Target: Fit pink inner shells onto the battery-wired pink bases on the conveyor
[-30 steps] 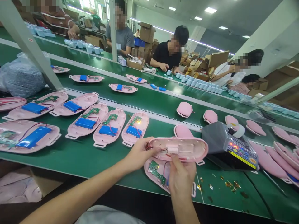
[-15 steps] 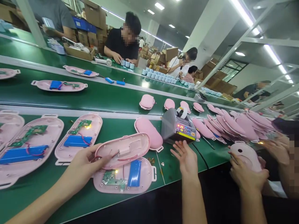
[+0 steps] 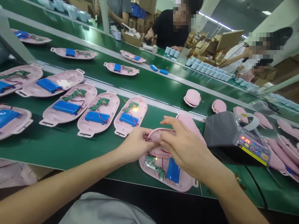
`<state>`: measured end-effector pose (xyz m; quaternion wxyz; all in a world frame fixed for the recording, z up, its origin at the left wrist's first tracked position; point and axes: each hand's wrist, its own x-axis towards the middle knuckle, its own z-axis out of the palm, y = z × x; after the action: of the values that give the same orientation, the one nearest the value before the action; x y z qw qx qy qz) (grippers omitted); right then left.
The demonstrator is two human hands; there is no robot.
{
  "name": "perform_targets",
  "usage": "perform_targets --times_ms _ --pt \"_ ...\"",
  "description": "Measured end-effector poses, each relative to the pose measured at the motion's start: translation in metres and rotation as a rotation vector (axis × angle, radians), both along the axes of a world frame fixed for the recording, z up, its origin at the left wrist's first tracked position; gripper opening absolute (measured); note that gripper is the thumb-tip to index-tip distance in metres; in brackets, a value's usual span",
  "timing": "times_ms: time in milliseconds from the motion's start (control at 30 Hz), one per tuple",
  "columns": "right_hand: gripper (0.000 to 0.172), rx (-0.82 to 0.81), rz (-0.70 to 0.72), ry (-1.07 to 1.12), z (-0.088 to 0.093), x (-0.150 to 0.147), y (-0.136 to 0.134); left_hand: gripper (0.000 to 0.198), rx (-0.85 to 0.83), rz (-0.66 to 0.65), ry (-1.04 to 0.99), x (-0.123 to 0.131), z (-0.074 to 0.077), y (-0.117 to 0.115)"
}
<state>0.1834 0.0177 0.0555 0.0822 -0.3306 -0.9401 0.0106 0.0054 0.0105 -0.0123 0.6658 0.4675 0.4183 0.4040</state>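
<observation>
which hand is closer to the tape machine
Right. The right hand is just beside the tape machine, at its lower left; the left hand is farther left, past the right hand.

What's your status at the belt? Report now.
Left hand, right hand on pink plastic shell. Open shell with blue battery beneath. Tape dispenser to the right.

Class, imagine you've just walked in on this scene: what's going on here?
A person's left hand grips a pink plastic shell, with the right hand spread over it, above an open pink shell holding a green circuit board and a blue battery. More open shells lie in rows on a green conveyor belt, beside a tape dispenser. Beyond, a co-worker in black sits by pale blue containers.
</observation>
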Motion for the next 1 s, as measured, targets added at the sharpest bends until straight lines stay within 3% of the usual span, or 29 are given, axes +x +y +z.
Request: perform_targets --times_ms 167,267,367,433,500,567,633,767,867,933,1000 --pt "0.020 0.200 0.062 -0.104 -0.025 -0.010 0.017 0.012 0.082 -0.005 0.006 -0.001 -0.007 0.002" --pt "0.019 0.304 0.066 -0.108 -0.027 -0.011 0.015 0.011 0.090 -0.014 0.006 -0.004 -0.008 0.003" --pt "0.024 0.349 -0.058 -0.007 -0.020 -0.012 0.017 0.008 0.062 -0.051 0.076 -0.006 -0.007 0.003" --pt "0.036 0.222 -0.265 0.051 -0.016 -0.009 0.023 0.008 0.054 -0.070 0.099 -0.007 -0.006 0.003" --pt "0.040 -0.074 -0.476 0.084 -0.014 -0.003 0.031 0.012 0.050 -0.091 0.073 -0.006 -0.007 0.002" --pt "0.036 -0.390 -0.540 0.108 -0.013 0.003 0.036 0.017 0.039 -0.102 0.047 -0.004 -0.009 0.002" --pt "0.027 -0.521 -0.469 0.136 -0.013 0.006 0.038 0.021 0.065 -0.070 0.045 -0.003 -0.010 0.001" --pt "0.036 -0.520 -0.331 0.177 -0.011 0.000 0.036 0.020 0.207 0.033 0.023 -0.003 -0.009 -0.002" --pt "0.028 -0.601 -0.240 0.222 -0.006 -0.001 0.033 0.020 0.238 0.088 0.112 -0.003 -0.009 -0.006" --pt "0.024 -0.552 -0.211 0.231 -0.004 0.005 0.027 0.023 0.268 0.130 0.189 -0.002 -0.011 -0.010" --pt "0.023 -0.309 -0.203 0.259 -0.009 0.016 0.010 0.025 0.309 0.120 0.255 -0.004 -0.013 -0.012"
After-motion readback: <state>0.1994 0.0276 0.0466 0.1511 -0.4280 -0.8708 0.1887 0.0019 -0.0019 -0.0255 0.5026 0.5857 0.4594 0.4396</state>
